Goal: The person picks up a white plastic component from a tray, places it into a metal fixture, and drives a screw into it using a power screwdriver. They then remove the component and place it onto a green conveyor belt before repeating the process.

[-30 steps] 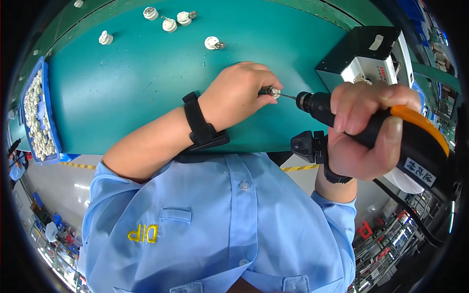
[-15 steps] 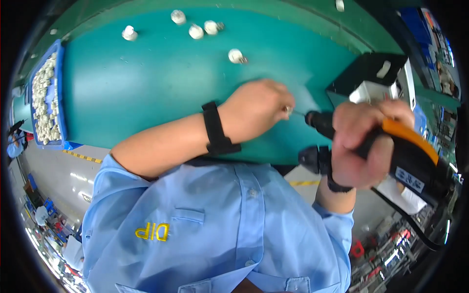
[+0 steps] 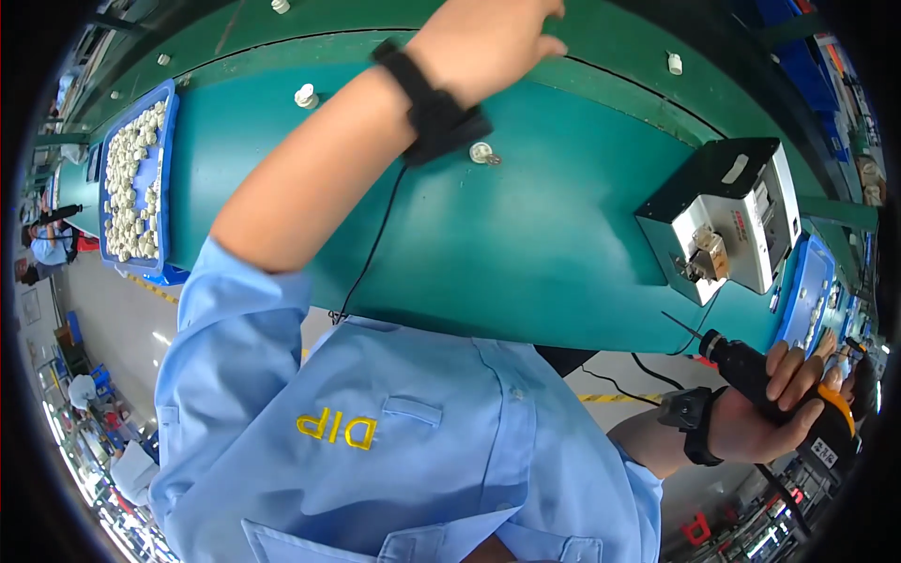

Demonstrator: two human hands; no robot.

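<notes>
My left hand (image 3: 488, 42) reaches over the far edge of the green work surface, partly cut off by the picture's top edge. Its thumb and a finger show apart, with nothing visible between them. In my right hand (image 3: 770, 413), at the lower right, is a black and orange electric screwdriver (image 3: 737, 361), its thin bit pointing up and left past the near edge. A small round white part (image 3: 481, 152) with a metal piece lies on the mat below my left hand. Another white part (image 3: 306, 96) lies left of my left forearm.
A blue tray (image 3: 169, 178) full of small white parts stands at the left. At the right sits a black and silver box-shaped machine (image 3: 741, 225), with another blue tray (image 3: 809, 286) beyond it. A white part (image 3: 675, 64) rests on the far green strip.
My left hand has moved up and away to the far edge; the small part at its fingertips no longer shows. My right hand has drawn the screwdriver down and right, away from the left hand.
</notes>
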